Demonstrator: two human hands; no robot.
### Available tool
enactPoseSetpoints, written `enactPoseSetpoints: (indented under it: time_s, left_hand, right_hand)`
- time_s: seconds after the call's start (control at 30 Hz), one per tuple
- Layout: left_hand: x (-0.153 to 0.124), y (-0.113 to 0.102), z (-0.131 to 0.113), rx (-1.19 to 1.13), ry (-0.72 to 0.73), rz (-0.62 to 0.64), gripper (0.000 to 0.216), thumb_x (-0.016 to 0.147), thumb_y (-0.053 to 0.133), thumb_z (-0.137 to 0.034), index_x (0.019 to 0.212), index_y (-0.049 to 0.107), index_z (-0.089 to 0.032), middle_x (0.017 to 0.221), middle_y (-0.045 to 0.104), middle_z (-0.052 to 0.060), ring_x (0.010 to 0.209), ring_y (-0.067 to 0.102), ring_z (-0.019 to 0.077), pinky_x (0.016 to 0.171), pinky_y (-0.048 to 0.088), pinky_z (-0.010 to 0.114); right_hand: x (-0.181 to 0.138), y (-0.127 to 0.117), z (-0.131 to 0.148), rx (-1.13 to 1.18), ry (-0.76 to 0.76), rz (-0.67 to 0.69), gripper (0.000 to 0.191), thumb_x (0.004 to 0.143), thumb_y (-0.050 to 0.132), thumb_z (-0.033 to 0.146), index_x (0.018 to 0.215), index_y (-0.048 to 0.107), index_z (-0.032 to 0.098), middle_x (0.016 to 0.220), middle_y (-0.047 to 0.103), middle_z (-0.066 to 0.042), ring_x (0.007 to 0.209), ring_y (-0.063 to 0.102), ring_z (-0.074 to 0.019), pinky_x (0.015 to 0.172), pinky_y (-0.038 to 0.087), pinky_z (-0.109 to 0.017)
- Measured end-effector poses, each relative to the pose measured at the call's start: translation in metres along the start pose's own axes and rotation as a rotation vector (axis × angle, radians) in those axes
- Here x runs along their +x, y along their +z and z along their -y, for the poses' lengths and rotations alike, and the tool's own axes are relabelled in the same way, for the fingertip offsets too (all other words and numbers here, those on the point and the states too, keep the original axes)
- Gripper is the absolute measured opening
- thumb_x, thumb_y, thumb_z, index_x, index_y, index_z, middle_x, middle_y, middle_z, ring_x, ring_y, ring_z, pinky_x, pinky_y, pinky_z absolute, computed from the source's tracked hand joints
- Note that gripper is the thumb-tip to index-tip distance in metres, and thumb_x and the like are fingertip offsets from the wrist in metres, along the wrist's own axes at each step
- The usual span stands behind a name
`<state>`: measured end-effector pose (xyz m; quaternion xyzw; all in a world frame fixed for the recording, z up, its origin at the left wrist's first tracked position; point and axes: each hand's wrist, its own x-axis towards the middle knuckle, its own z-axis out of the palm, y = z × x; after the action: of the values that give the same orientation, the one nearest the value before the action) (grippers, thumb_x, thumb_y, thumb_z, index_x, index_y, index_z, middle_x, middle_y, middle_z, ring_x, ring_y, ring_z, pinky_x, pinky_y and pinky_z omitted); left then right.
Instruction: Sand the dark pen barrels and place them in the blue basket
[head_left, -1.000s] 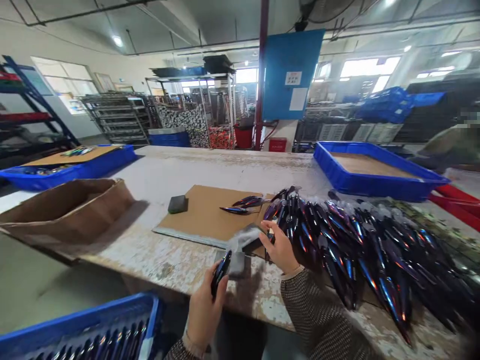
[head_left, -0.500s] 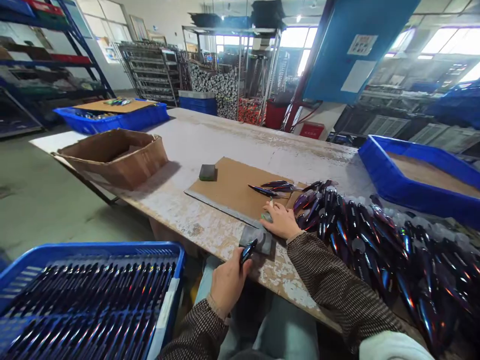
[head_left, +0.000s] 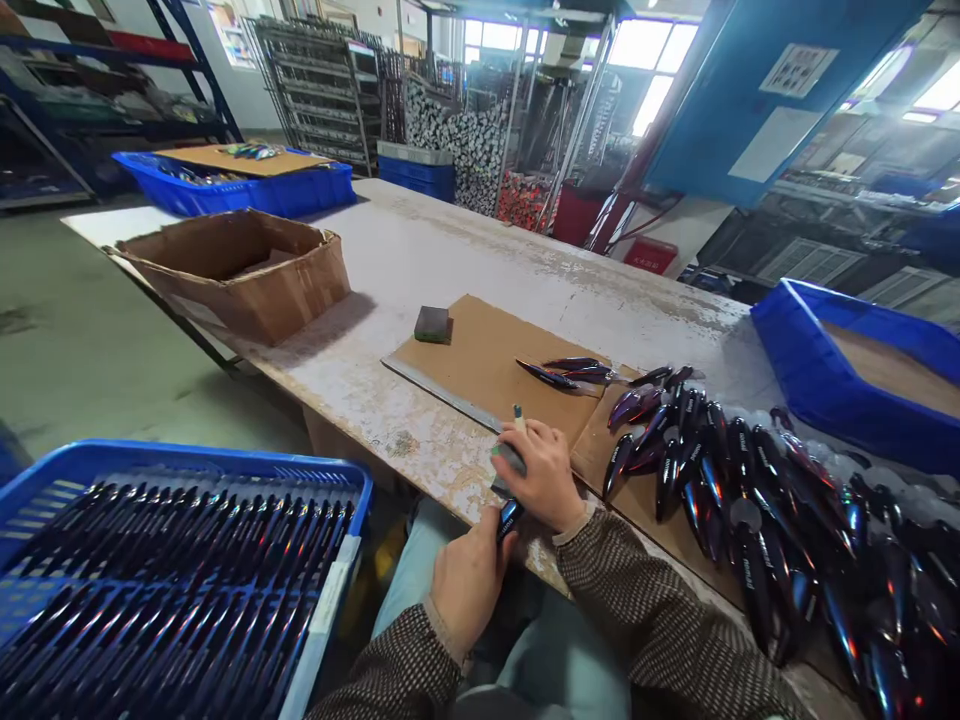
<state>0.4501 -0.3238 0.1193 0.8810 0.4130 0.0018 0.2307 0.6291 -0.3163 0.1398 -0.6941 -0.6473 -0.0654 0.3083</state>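
Observation:
My left hand (head_left: 466,580) is closed round a dark iridescent pen-like piece (head_left: 508,519) at the near edge of the worn white table (head_left: 420,260). My right hand (head_left: 541,476) lies just above it, fingers curled over a grey sanding block (head_left: 511,459) with a small tip sticking up. A large heap of the same shiny blue-purple pieces (head_left: 757,500) lies to the right of my right hand. Three loose pieces (head_left: 570,373) rest on a brown cardboard sheet (head_left: 480,362).
A second grey block (head_left: 433,324) sits on the cardboard's far corner. An open cardboard box (head_left: 240,265) stands at the left, a blue crate (head_left: 247,185) behind it, another blue crate (head_left: 847,375) at the right. A blue crate (head_left: 172,580) full of lined-up pieces sits near left. Racks stand behind.
The view has swung down and left. My right hand has drawn back onto the grey block by the table edge, and my left hand with the piece has come up against it.

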Motion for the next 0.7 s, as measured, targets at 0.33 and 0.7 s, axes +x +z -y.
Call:
enactPoseSetpoints:
  time_s: [0.33,0.7]
  left_hand:
    - [-0.001,0.0,-0.001,0.018,0.013,-0.005,0.024,0.104,0.042,-0.037,0.12,0.053,-0.023,0.093,0.075,0.002,0.082,0.074,0.0241,0.057,0.046,0.027]
    - [-0.002,-0.008,-0.004,0.053,0.003,0.009,0.028,0.104,0.041,-0.037,0.126,0.052,-0.024,0.097,0.075,0.004,0.085,0.074,0.0235,0.062,0.05,0.027]
  right_hand:
    - [0.003,-0.004,-0.008,-0.049,0.016,0.045,0.016,0.093,0.059,0.031,0.106,0.064,0.024,0.124,0.064,-0.006,0.117,0.049,-0.0277,0.1,0.029,-0.042]
    - [0.0,-0.003,-0.012,-0.084,-0.047,0.024,0.016,0.093,0.06,0.031,0.107,0.062,0.024,0.122,0.065,-0.005,0.114,0.051,-0.0269,0.097,0.029,-0.041]
